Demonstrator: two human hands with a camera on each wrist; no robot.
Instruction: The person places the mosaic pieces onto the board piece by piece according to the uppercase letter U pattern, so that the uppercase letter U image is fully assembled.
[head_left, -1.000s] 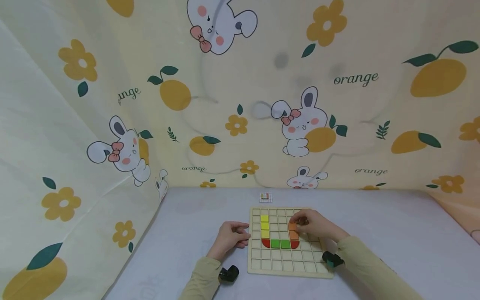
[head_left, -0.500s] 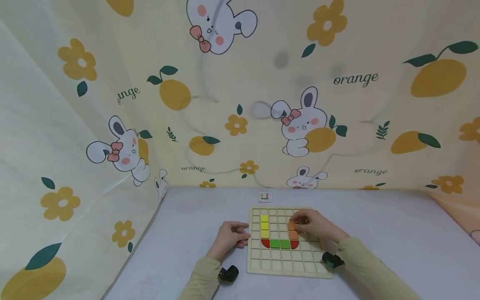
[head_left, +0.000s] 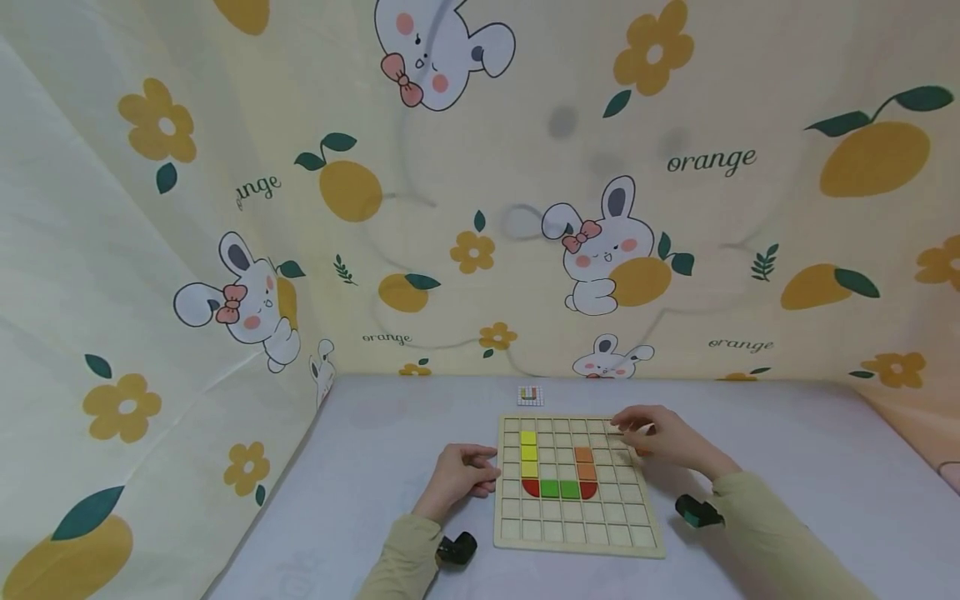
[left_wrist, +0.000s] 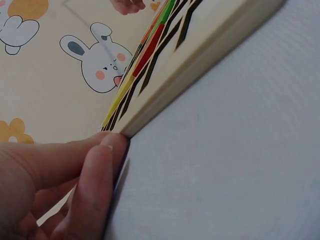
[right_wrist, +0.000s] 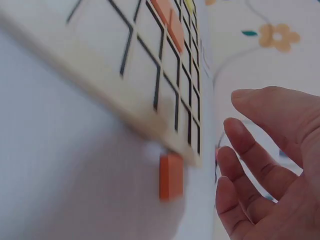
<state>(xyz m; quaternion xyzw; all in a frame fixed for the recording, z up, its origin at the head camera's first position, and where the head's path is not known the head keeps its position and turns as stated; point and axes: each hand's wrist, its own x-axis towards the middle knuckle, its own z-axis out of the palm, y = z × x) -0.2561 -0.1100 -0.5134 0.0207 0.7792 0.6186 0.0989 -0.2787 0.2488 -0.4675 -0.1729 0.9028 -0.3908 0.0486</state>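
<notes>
The pale wooden grid board (head_left: 540, 537) lies flat on the table. On it, yellow square tiles (head_left: 528, 453), two green tiles (head_left: 559, 489), red quarter-round tiles (head_left: 531, 489) and two orange tiles (head_left: 584, 463) form a U. My left hand (head_left: 459, 477) touches the board's left edge with its fingertips. Over the board's far right corner my right hand (head_left: 670, 439) is held with fingers relaxed and nothing between them. In the right wrist view, a loose orange block (right_wrist: 171, 177) lies on the table just off the board's corner, beside that hand.
A small card (head_left: 530, 396) with a U pattern on a grid lies behind the board. The white table (head_left: 780, 442) extends to both sides. A patterned curtain (head_left: 720, 275) with rabbits and oranges hangs along the back and left.
My right hand has left the upper orange tile, which stays on the board, and moved right to the far right corner. My left hand has kept its place.
</notes>
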